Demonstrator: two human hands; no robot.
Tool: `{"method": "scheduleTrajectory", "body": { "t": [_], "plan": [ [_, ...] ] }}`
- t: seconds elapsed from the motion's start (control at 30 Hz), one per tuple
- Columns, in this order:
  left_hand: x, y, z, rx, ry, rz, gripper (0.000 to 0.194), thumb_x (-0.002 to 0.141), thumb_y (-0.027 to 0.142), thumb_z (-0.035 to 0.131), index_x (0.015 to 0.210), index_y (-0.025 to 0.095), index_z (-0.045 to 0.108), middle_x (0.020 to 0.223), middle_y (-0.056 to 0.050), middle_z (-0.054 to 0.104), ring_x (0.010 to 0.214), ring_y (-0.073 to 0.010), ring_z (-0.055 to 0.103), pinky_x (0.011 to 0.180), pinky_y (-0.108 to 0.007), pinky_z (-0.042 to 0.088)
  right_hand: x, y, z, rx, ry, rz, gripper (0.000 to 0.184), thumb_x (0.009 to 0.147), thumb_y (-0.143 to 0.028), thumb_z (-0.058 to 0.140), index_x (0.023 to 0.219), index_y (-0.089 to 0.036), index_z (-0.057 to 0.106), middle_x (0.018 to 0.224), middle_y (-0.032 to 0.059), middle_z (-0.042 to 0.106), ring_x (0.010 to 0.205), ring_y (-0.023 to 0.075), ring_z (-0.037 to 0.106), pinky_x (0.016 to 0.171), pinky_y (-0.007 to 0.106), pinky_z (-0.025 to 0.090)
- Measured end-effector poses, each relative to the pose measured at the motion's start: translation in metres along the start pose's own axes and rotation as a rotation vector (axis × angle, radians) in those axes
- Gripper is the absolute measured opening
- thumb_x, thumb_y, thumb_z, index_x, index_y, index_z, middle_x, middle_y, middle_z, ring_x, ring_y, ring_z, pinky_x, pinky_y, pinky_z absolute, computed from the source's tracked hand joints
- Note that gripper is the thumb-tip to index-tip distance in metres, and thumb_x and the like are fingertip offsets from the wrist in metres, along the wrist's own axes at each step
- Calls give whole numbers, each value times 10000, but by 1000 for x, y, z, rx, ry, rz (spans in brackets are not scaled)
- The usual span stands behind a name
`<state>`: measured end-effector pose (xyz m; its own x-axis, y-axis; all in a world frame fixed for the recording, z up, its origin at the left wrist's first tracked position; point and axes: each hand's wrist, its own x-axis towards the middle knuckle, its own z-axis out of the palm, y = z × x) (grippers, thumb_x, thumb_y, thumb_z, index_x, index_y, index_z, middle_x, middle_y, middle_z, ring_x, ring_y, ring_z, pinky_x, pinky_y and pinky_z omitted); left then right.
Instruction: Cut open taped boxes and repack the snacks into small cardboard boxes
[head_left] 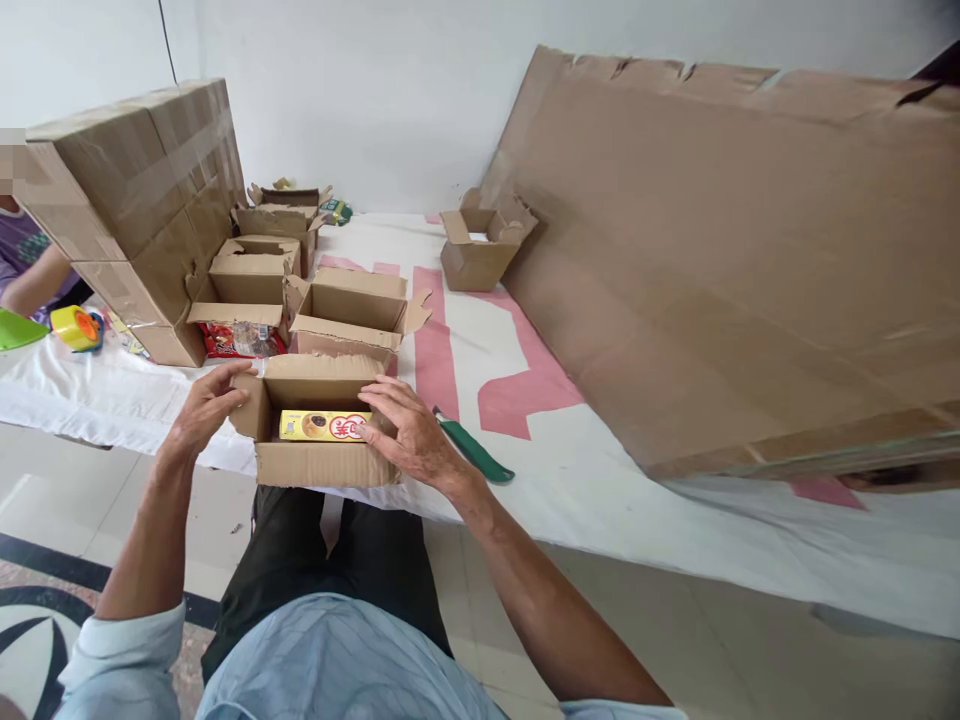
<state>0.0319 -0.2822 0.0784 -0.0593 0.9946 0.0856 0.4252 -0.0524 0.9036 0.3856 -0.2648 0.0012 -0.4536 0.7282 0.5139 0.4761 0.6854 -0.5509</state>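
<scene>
A small open cardboard box (319,462) stands at the near edge of the table, right in front of me. Inside it lies a yellow snack packet (322,426) with red characters. My left hand (204,405) rests on the box's left flap, fingers bent over its edge. On the box's right flap lies my right hand (409,430), its fingertips touching the yellow packet. A green-handled cutter (474,452) lies on the table just right of my right hand.
Several open small boxes (352,310) stand behind, one beside a red snack bag (240,340). A large taped carton (142,200) stands at left, a big flat cardboard sheet (735,260) leans at right. Another person's arm (34,280) and a yellow tape dispenser (75,327) are far left.
</scene>
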Motion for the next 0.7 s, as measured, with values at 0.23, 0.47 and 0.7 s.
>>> {"method": "scheduleTrajectory", "body": {
  "t": [0.23,0.47,0.7],
  "plan": [
    [-6,11,-7,414,-184,261,408,905,569,770,1150,259,872,1449,-127,787,1507,-424,602,1320,-629,450,13,-6,-13,2,-23,-46,147,1088,-263,663,1098,-255,809,1131,110,817,1107,309,721,1042,541,613],
    [-17,-5,8,731,-195,187,665,912,738,792,1380,266,769,1721,-170,575,1713,-551,302,1262,-804,411,10,-6,-23,-18,-48,-47,142,1054,-240,709,913,-248,727,989,70,747,998,269,671,950,466,580],
    [-13,15,15,871,-218,294,303,939,406,814,1207,266,826,1597,-156,690,1667,-482,434,1325,-699,357,15,-4,-30,-57,-146,64,186,1028,-370,770,1167,-248,792,1149,104,780,1125,317,692,1013,502,589]
  ]
}}
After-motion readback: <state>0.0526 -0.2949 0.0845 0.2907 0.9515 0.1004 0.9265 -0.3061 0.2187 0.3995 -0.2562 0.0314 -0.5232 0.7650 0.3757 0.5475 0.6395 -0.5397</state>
